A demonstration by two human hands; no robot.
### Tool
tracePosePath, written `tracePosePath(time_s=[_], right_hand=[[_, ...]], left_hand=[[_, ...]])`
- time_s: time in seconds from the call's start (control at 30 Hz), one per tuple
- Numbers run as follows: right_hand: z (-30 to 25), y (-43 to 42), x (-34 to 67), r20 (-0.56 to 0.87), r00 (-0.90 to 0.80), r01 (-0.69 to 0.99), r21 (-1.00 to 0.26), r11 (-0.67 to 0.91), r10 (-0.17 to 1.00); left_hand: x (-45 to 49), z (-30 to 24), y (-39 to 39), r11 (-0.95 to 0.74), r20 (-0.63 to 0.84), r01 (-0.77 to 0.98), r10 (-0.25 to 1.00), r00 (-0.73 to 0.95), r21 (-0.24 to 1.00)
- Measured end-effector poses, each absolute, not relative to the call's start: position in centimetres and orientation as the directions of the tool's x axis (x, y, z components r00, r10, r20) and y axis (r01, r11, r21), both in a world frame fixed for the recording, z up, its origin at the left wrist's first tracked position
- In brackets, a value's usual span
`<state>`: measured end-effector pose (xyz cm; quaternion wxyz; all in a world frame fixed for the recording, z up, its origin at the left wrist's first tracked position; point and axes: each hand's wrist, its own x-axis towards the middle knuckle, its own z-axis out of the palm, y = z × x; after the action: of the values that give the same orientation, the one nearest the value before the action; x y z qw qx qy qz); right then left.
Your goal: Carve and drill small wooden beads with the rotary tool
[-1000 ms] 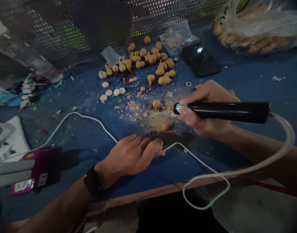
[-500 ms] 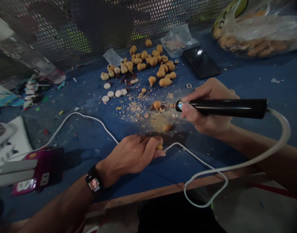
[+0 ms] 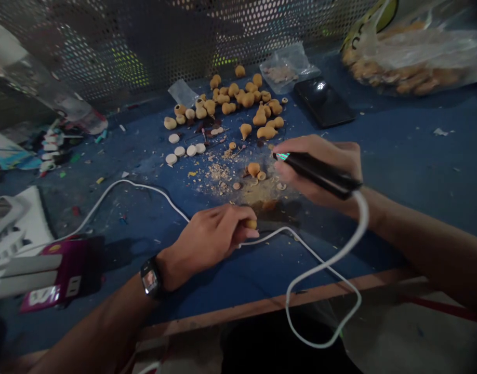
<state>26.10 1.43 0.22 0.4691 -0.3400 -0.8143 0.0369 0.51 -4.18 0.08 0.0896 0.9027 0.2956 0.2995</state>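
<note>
My right hand [image 3: 320,169] grips a black pen-shaped power tool [image 3: 316,171] with a white cable [image 3: 332,259]; its tip points left and up, near a small tan gourd [image 3: 254,168] lying in sawdust. My left hand [image 3: 211,236] rests on the blue table, fingers curled around a small tan wooden piece [image 3: 251,224] pinched at the fingertips. A smartwatch [image 3: 149,279] sits on the left wrist. A pile of several small tan gourds [image 3: 246,101] lies farther back, with white round discs [image 3: 180,151] to its left.
A black phone [image 3: 322,101] lies at the back right beside small plastic bags [image 3: 287,65]. A large clear bag of tan pieces [image 3: 413,57] fills the far right corner. A magenta box [image 3: 61,272] and clutter sit at left. Perforated metal wall [image 3: 145,41] behind.
My right hand has swung the tool from level to angled, tip now raised and farther back from the gourd. My left hand has shifted slightly up, still pinching its piece.
</note>
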Motion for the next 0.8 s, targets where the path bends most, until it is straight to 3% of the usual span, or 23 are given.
tracePosePath(time_s=[0.03, 0.13, 0.2, 0.37, 0.47, 0.57, 0.7, 0.8], right_hand=[[0.1, 1.8, 26.4, 0.7, -0.409, 0.527, -0.342, 0.778, 0.585], [-0.5, 3.1, 27.3, 0.537, -0.666, 0.629, 0.033, 0.776, 0.517], [-0.7, 3.8, 27.7, 0.421, -0.755, 0.619, 0.202, 0.759, 0.503], [-0.6, 4.6, 28.0, 0.244, -0.864, 0.503, 0.391, 0.771, 0.441], [-0.4, 4.6, 28.3, 0.214, -0.874, 0.486, 0.371, 0.791, 0.436], [-0.3, 4.4, 28.4, 0.277, -0.839, 0.538, 0.287, 0.792, 0.469], [-0.4, 3.6, 27.4, 0.45, -0.719, 0.606, 0.029, 0.795, 0.531], [-0.8, 2.8, 25.9, 0.523, -0.669, 0.538, -0.15, 0.83, 0.528]], left_hand=[[0.3, 0.0, -4.0, -0.762, 0.481, 0.492, 0.648, 0.59, 0.422], [-0.1, -0.1, -3.5, -0.622, 0.45, 0.476, 0.781, 0.434, 0.621], [-0.2, -0.1, -3.4, -0.568, 0.437, 0.416, 0.819, 0.373, 0.71], [-0.1, -0.4, -3.1, -0.487, 0.415, 0.262, 0.864, 0.286, 0.833], [-0.1, -0.4, -2.8, -0.458, 0.405, 0.207, 0.879, 0.253, 0.865], [-0.1, -0.4, -2.8, -0.449, 0.405, 0.183, 0.884, 0.234, 0.875], [-0.1, -0.4, -2.8, -0.47, 0.431, 0.176, 0.875, 0.222, 0.865], [-0.2, -0.6, -2.7, -0.47, 0.431, 0.179, 0.876, 0.218, 0.864]])
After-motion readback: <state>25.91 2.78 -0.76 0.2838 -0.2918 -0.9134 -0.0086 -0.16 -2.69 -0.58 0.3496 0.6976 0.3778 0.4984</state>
